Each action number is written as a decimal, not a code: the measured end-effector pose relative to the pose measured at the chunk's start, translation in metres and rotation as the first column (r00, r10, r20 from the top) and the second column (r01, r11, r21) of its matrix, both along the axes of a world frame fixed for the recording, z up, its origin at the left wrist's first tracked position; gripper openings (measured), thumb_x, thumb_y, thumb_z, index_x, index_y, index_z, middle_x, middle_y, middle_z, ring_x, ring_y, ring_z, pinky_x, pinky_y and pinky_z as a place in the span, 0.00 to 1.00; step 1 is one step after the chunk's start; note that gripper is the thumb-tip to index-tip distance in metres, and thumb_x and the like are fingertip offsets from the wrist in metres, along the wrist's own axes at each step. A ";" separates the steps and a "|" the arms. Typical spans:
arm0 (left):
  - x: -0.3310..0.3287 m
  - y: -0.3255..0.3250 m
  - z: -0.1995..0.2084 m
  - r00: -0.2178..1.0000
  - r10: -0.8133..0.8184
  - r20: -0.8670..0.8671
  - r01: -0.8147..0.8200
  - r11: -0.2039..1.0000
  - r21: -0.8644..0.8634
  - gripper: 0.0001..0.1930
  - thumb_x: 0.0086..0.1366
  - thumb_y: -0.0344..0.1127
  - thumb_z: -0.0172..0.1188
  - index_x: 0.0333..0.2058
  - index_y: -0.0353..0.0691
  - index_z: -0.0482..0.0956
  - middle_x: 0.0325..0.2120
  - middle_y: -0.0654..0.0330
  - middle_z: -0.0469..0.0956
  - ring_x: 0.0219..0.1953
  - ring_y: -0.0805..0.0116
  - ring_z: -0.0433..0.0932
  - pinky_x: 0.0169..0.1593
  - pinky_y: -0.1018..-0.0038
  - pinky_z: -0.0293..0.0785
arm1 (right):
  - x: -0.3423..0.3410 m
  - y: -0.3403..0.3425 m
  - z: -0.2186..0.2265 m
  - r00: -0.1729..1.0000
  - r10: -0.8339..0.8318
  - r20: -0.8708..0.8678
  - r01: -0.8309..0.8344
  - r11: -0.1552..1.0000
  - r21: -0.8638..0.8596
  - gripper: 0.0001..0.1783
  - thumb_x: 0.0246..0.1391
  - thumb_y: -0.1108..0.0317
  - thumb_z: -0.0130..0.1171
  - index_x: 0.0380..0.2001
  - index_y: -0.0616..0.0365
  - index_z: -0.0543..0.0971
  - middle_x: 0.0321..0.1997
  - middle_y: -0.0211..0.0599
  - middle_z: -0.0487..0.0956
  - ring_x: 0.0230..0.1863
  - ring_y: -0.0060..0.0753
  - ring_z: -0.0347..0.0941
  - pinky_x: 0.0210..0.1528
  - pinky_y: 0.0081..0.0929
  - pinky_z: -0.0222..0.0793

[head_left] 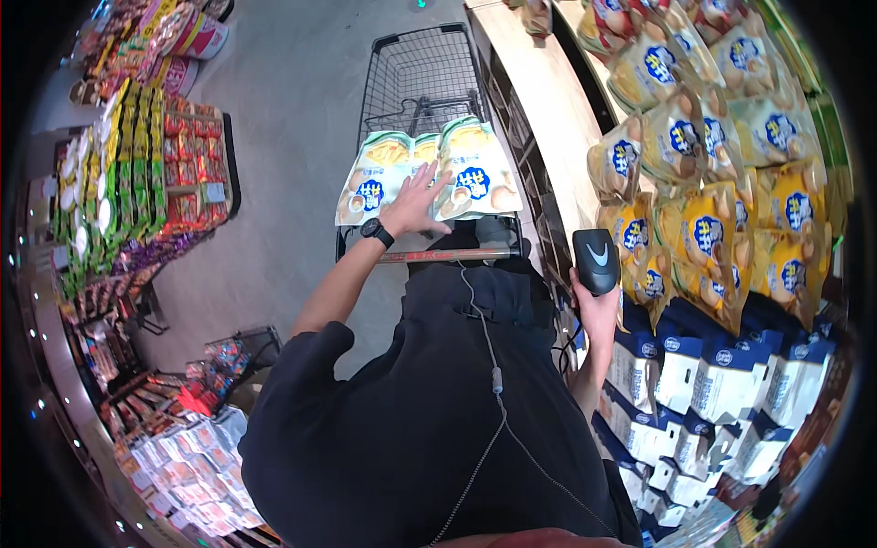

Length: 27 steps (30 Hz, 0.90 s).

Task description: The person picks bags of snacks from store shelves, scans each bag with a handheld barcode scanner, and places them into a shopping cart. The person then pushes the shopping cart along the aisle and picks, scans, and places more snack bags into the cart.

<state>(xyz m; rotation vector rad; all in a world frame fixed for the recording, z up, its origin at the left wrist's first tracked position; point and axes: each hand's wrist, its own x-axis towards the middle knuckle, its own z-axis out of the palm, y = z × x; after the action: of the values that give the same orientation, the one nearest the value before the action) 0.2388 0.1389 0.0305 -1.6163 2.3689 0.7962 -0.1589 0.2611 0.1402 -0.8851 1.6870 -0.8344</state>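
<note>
My left hand, with a black watch on its wrist, is open, fingers spread, over the pale snack bags at the near end of the shopping cart. One bag lies left of the hand and another lies to its right. Whether the fingers press on the bags or hover just above, I cannot tell. The cart's handle bar runs below the wrist. My right hand is wrapped round a black handheld barcode scanner, held beside the right-hand shelf.
Shelves on the right carry pale bags, yellow bags and blue-and-white cartons. A light wooden ledge borders the cart's right side. Left of the grey floor stands a display of green packets. A grey cord hangs across my dark clothing.
</note>
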 end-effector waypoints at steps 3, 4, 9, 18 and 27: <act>-0.002 0.017 -0.035 0.980 -0.043 -0.196 0.026 0.995 -0.092 0.63 0.51 0.60 0.80 0.80 0.54 0.51 0.79 0.40 0.46 0.79 0.33 0.48 0.76 0.40 0.53 | 0.015 -0.017 0.000 0.991 0.112 -0.067 -0.111 0.994 0.019 0.11 0.59 0.67 0.74 0.32 0.64 0.84 0.20 0.26 0.79 0.19 0.17 0.72 0.23 0.24 0.66; -0.016 0.021 -0.035 0.972 -0.028 -0.234 -0.009 0.988 -0.155 0.54 0.57 0.51 0.78 0.78 0.52 0.57 0.78 0.39 0.51 0.77 0.32 0.53 0.74 0.42 0.58 | 0.021 -0.021 0.000 0.988 0.133 -0.080 -0.132 0.991 0.026 0.11 0.59 0.67 0.74 0.32 0.64 0.84 0.20 0.26 0.79 0.19 0.17 0.72 0.24 0.24 0.67; -0.042 0.034 -0.092 0.958 0.056 -0.280 -0.168 0.904 -0.394 0.30 0.64 0.30 0.64 0.67 0.46 0.75 0.72 0.40 0.63 0.70 0.34 0.66 0.66 0.44 0.66 | 0.051 -0.034 0.008 0.977 0.195 -0.090 -0.196 0.981 -0.005 0.10 0.58 0.67 0.74 0.33 0.63 0.85 0.21 0.25 0.79 0.20 0.17 0.72 0.25 0.25 0.68; -0.009 -0.050 0.001 0.694 0.365 -0.620 -0.548 0.826 -0.128 0.17 0.77 0.45 0.55 0.42 0.40 0.87 0.28 0.42 0.83 0.31 0.41 0.84 0.38 0.52 0.79 | 0.077 -0.029 0.010 0.971 0.218 -0.099 -0.214 0.976 0.042 0.11 0.57 0.66 0.75 0.32 0.64 0.85 0.21 0.27 0.80 0.21 0.17 0.73 0.26 0.24 0.69; 0.048 -0.109 0.164 0.484 0.409 -0.774 -0.365 0.898 0.247 0.26 0.80 0.52 0.56 0.40 0.30 0.85 0.30 0.62 0.87 0.33 0.76 0.84 0.39 0.71 0.81 | 0.080 -0.047 0.034 0.880 0.412 -0.238 -0.455 0.875 -0.165 0.16 0.49 0.73 0.75 0.40 0.70 0.85 0.32 0.49 0.88 0.35 0.31 0.87 0.41 0.33 0.79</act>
<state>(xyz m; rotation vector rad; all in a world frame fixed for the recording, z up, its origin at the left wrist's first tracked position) 0.2868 0.0295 0.1942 -2.1175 2.4096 2.0904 -0.0790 0.2145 0.1745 -1.4781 1.4875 -0.6387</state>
